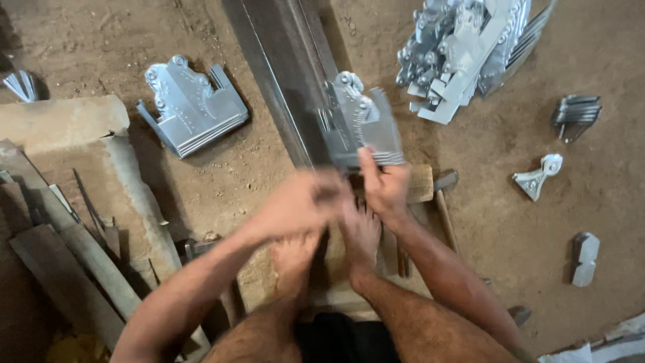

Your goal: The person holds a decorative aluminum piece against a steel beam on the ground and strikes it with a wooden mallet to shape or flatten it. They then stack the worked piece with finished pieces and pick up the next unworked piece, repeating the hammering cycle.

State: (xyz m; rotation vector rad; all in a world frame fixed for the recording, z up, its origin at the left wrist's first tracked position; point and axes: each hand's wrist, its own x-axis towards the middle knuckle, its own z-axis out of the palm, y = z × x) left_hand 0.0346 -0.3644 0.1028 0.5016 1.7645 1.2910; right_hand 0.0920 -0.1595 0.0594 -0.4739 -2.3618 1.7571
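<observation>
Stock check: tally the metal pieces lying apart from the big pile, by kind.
Stacks of riveted plates: 2, one on the ground, one held in the right hand
Small loose brackets: 2
Dark bundle of strips: 1
Total: 5

Person's body: both forearms bare and hairy, no sleeves, watch or gloves seen. Left hand (295, 205) motion-blurred; right hand (386, 188) sharp. Feet bare, at 6 o'clock. Dark shorts at bottom edge.
</observation>
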